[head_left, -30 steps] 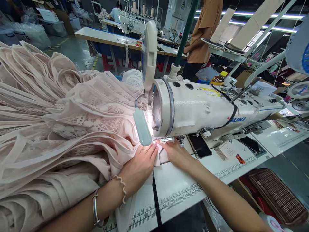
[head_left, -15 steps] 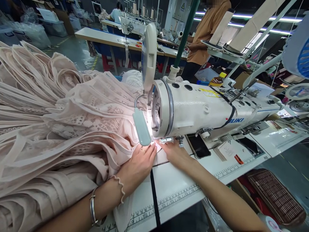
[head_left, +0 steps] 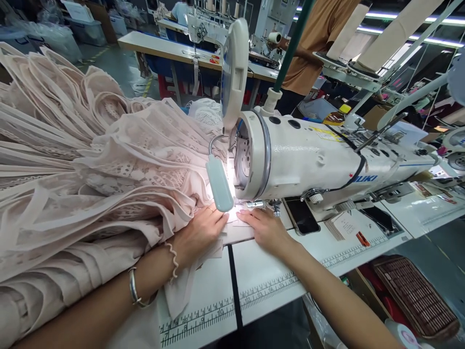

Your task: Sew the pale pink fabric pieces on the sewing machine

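Note:
Pale pink fabric [head_left: 170, 194] with lace parts is heaped left of the sewing machine [head_left: 294, 155], and one edge of it runs under the lit needle area. My left hand [head_left: 203, 230] is closed on the fabric just left of the needle, its fingertips partly behind the pale green paddle-shaped piece [head_left: 220, 186]. Close to the presser foot, my right hand [head_left: 267, 228] has its fingers together on the fabric edge from the right. The needle itself is lost in the glare.
A phone [head_left: 301, 215] lies beside the machine, with paper tags [head_left: 343, 225] and an orange-red small tool [head_left: 362, 238] further right. Ruler markings [head_left: 214, 315] run along the table's front edge. A person in a brown shirt [head_left: 308, 46] stands behind. A woven brown seat [head_left: 416, 295] is lower right.
My left hand has shifted left, drawing slightly away from my right hand. More of the fabric edge shows between them. The whole view has tilted a little.

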`<state>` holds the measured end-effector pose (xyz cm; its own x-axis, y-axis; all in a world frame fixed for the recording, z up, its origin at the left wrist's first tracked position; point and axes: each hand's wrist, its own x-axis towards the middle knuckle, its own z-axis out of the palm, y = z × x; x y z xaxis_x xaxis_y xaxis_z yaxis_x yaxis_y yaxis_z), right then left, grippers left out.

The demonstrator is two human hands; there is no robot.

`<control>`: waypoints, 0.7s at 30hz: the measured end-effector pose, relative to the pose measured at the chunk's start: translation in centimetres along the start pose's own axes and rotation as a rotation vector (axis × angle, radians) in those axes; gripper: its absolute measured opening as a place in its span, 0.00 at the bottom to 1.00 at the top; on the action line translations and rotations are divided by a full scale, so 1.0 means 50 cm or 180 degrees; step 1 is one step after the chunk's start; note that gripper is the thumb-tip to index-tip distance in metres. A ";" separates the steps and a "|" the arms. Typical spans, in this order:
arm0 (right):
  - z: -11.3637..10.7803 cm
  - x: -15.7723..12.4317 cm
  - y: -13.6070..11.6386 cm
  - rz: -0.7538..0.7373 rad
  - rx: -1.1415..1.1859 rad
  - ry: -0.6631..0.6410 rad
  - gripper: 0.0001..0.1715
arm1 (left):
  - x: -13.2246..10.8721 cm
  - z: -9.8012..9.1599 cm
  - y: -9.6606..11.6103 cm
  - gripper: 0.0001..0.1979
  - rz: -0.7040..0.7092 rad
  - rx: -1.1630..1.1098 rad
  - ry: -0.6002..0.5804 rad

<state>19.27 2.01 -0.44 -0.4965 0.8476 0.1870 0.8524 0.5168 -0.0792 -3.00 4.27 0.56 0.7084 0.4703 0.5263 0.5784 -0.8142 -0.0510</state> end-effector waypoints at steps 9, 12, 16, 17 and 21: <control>0.002 -0.005 0.009 0.0154 0.0261 0.0426 0.27 | -0.014 0.019 -0.007 0.16 -0.0537 -0.0544 -0.0464; 0.002 -0.005 0.011 0.0157 0.0371 0.0533 0.26 | -0.016 0.012 -0.011 0.13 -0.0360 -0.0823 -0.0385; 0.002 -0.004 0.010 0.0065 0.0473 0.0674 0.25 | -0.011 0.003 -0.012 0.15 -0.0015 -0.0747 -0.0159; 0.001 -0.003 0.010 0.0038 0.0478 0.0722 0.24 | -0.009 0.002 -0.011 0.15 0.0041 -0.0628 -0.0112; -0.002 -0.001 0.008 -0.0079 0.0532 0.0806 0.22 | -0.005 0.004 -0.004 0.14 0.0212 -0.0473 -0.0018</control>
<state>19.67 2.15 -0.40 -0.4425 0.7884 0.4274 0.7913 0.5675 -0.2276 -3.21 4.37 0.25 0.7457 0.4150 0.5213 0.4641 -0.8849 0.0406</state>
